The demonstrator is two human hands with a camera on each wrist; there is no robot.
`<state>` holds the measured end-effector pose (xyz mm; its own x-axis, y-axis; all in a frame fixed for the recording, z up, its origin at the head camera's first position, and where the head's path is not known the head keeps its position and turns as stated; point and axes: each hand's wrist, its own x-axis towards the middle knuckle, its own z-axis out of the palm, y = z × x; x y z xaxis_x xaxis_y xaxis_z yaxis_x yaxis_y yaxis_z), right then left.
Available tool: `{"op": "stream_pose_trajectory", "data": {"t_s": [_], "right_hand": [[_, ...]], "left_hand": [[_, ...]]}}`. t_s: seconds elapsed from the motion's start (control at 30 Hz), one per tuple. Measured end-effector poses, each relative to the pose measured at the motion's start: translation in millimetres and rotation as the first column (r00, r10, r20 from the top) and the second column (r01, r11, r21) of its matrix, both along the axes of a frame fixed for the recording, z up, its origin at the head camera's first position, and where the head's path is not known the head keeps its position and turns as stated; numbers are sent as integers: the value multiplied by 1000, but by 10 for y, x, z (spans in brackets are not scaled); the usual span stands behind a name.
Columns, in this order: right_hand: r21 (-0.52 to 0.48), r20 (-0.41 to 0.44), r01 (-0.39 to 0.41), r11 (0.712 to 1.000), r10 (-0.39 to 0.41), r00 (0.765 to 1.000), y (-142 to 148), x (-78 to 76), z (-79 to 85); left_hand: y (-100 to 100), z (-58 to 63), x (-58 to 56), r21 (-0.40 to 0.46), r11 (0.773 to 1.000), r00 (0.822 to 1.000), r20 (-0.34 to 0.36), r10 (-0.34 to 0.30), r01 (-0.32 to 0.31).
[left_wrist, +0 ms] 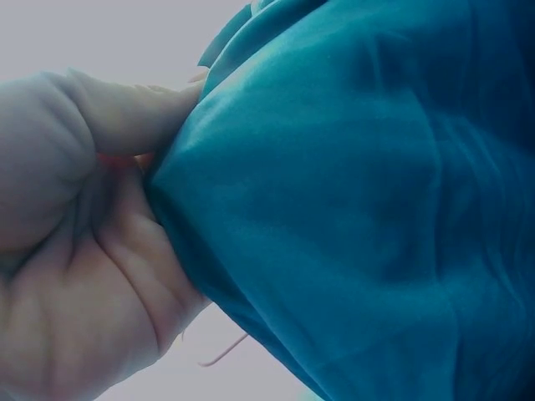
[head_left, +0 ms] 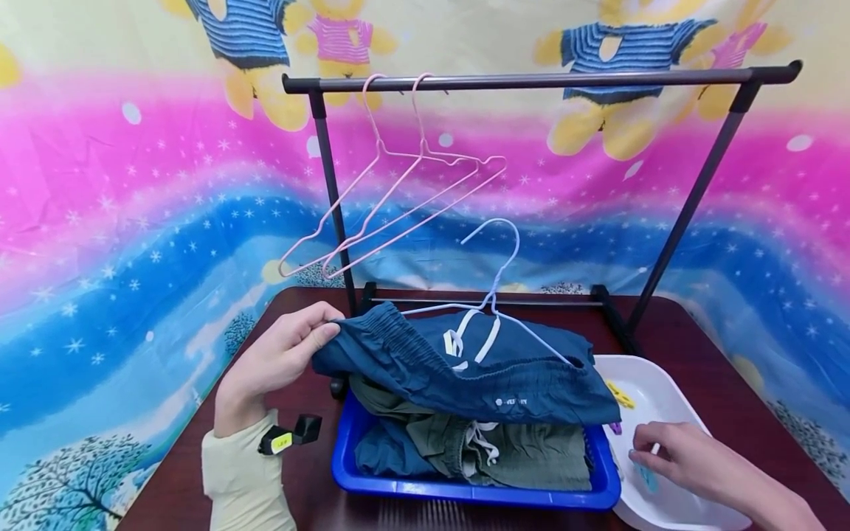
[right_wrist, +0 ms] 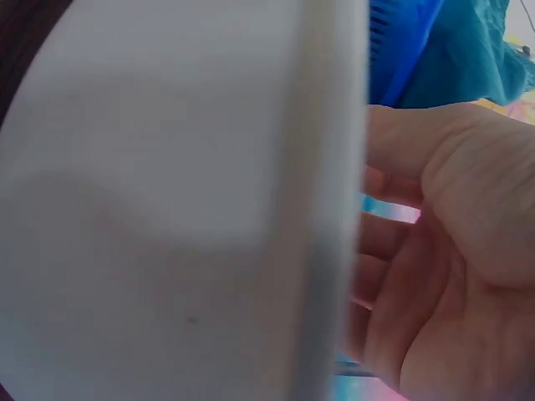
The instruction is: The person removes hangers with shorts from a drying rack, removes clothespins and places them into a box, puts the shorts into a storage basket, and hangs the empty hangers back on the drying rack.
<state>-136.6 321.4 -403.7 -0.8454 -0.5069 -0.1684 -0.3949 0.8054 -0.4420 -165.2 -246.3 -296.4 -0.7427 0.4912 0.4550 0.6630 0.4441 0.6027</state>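
My left hand [head_left: 282, 354] pinches the left end of the waistband of dark blue drawstring shorts [head_left: 412, 361]; in the left wrist view the shorts [left_wrist: 334, 200] hang from thumb and fingers. A pale lavender hanger [head_left: 494, 295] sits inside the waistband, its hook pointing up. At the right, my right hand [head_left: 690, 461] reaches into a white tray [head_left: 664, 376] with bent fingers. Close below its thumb lies a teal clip [head_left: 645, 478]; whether the fingers grip it cannot be told. In the right wrist view the tray's rim hides the fingertips of that hand [right_wrist: 451, 242].
Under the shorts, a blue basket [head_left: 478, 488] holds olive-green shorts [head_left: 531, 453] and more blue cloth [head_left: 392, 450]. Two pink hangers [head_left: 372, 199] hang from a dark rack's bar [head_left: 564, 80]. A yellow clip [head_left: 620, 394] and a purple clip [head_left: 615, 428] lie in the tray.
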Motion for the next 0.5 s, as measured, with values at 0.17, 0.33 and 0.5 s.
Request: {"op": "stream_pose_trajectory", "data": {"t_s": [0.17,0.33,0.5], "right_hand": [[37,14,-5,999,4,1000,26,-35,-72],[72,44,-7,997,3,999,29,-61,-140],[85,94,28,996,-36,995,49,-66,-183]], "left_hand": [[2,10,1,-4,1000,1000,4,-9,9],[-1,9,-3,-3,1000,1000,2,-3,3],[-6,0,-11,3,1000,1000,4,-7,7]]}}
